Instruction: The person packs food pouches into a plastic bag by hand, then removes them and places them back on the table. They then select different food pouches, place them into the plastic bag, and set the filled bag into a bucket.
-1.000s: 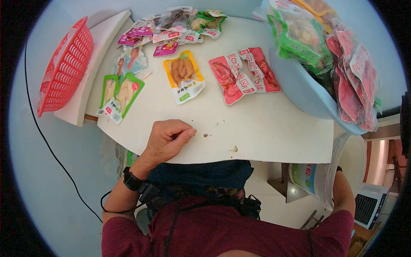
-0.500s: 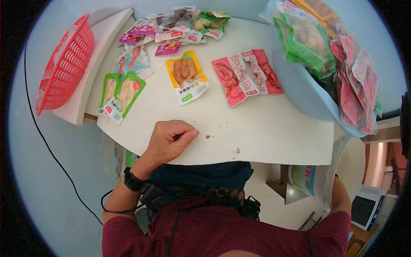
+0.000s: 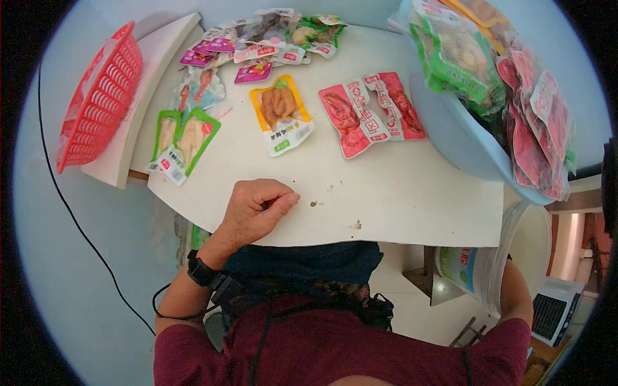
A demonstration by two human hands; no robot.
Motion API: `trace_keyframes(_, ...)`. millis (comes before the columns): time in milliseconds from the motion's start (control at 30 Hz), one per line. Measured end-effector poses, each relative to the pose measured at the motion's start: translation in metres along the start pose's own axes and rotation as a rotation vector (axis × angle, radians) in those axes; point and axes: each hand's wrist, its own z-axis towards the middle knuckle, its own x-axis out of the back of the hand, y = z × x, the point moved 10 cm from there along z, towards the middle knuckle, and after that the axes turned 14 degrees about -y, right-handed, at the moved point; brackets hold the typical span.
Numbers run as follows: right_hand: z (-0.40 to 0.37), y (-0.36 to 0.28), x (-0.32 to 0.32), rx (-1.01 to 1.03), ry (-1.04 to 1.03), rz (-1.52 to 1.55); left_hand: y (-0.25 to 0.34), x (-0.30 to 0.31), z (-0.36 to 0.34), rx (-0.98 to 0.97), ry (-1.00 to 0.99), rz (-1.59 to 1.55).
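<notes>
The left hand [image 3: 257,209] lies on the white table [image 3: 399,186] near its front edge, fingers curled in and the thumb pressed to the forefinger. It is closed, and I cannot see anything inside it. Just beside its fingertips, to the right, sits a small brown crumb [image 3: 313,204], not touching the hand. A second fleck [image 3: 354,224] lies a little further right. The right hand is hidden behind a white bucket [image 3: 515,257] that is below the table's right corner, so only the arm shows.

Further up the table, a yellow packet [image 3: 282,114] lies flat in the middle, two red packets [image 3: 360,116] overlap beside it, and two green packets [image 3: 183,138] rest at the left edge. More small packets [image 3: 264,38] are heaped at the far edge. A pale blue basin [image 3: 457,135] full of packets overhangs the right side.

To the left, a red basket [image 3: 96,96] leans on a white board [image 3: 138,83]. The floor [image 3: 77,309] is light blue, and a thin black cable [image 3: 77,219] runs across it.
</notes>
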Motion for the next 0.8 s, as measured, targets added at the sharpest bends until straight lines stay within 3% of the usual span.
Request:
trace_keyframes(567, -0.023, 0.003, 0.013, 0.057, 0.004, -0.053, 0.0, 0.0, 0.0, -0.028, -0.011, 0.01)
trace_keyframes(800, -0.075, -0.028, 0.047, 0.413, 0.053, -0.143, 0.002, 0.002, -0.001, -0.036, 0.005, 0.006)
